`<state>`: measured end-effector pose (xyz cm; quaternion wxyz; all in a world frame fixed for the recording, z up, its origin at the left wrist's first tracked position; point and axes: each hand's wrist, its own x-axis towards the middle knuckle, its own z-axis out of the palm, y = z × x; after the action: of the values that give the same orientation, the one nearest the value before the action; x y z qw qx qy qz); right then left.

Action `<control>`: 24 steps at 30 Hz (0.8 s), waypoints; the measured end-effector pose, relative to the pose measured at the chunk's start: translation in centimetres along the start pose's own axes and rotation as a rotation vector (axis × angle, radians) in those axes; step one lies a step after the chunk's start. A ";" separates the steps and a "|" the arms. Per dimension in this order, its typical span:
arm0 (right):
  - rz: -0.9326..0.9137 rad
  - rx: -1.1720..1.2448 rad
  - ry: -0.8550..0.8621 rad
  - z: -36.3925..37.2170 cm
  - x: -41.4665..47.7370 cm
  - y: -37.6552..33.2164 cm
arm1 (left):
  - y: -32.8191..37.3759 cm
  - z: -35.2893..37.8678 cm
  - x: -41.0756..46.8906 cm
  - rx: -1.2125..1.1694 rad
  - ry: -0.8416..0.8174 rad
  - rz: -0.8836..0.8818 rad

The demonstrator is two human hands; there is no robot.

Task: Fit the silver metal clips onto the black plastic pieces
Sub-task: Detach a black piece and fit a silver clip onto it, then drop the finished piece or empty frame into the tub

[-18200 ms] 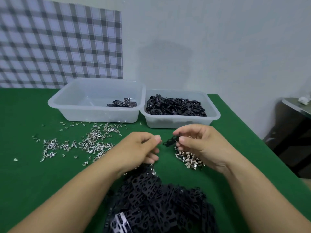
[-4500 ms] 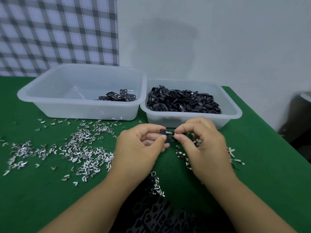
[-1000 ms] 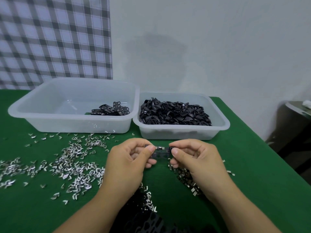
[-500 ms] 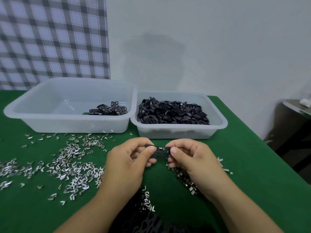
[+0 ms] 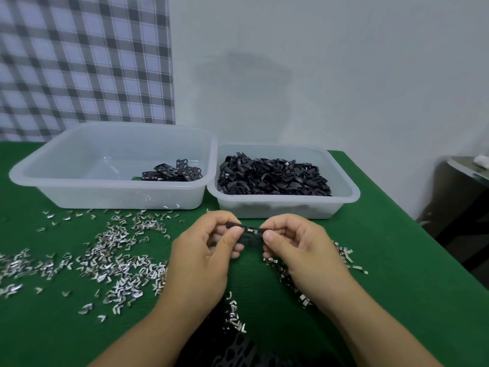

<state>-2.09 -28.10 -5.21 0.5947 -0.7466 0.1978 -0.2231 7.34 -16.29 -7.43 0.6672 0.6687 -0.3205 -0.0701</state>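
Black plastic piece (image 5: 250, 235) is held level just above the bench (image 5: 397, 287), in front of two tubs. The fingers (image 5: 232, 238) of the left hand (image 5: 203, 258) and right hand (image 5: 299, 250) pinch its two ends, probably so the thumbs can seat the one silver clip (image 5: 251, 229) on its top edge. The left tub (image 5: 105, 197) holds a small cluster of black pieces and the right tub (image 5: 291, 207) a heap. Loose clips (image 5: 113, 260), too many to count, lie within reach.
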 end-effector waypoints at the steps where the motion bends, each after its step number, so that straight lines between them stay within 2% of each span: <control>1: -0.014 -0.030 0.006 0.0 0.0 -0.1 | 0.0 0.0 0.0 0.008 -0.008 0.006; 7: -0.133 -0.256 0.120 -0.1 -0.2 -0.3 | -0.5 -0.1 0.1 0.053 0.005 -0.030; 11: -0.475 -0.524 0.377 0.0 -0.5 -2.3 | -0.4 -0.1 0.0 0.013 0.013 -0.047; 13: -0.598 -0.549 0.407 1.1 0.7 -4.2 | 0.0 -0.1 -0.2 -0.010 0.026 -0.047; 17: -0.655 -0.549 0.303 5.2 6.0 -8.3 | -0.2 -0.2 -0.1 0.061 0.048 -0.027; 22: -0.398 -0.667 0.028 8.1 10.9 -9.1 | -0.1 -0.3 0.1 0.097 0.084 -0.041; 24: -0.355 -0.722 -0.035 8.0 10.5 -8.5 | 0.3 -0.5 0.3 0.077 0.090 -0.078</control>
<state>11.37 -25.78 2.58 0.2497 -0.9338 0.1209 -0.2258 7.76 -16.04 -7.00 0.6517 0.7082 -0.2662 -0.0535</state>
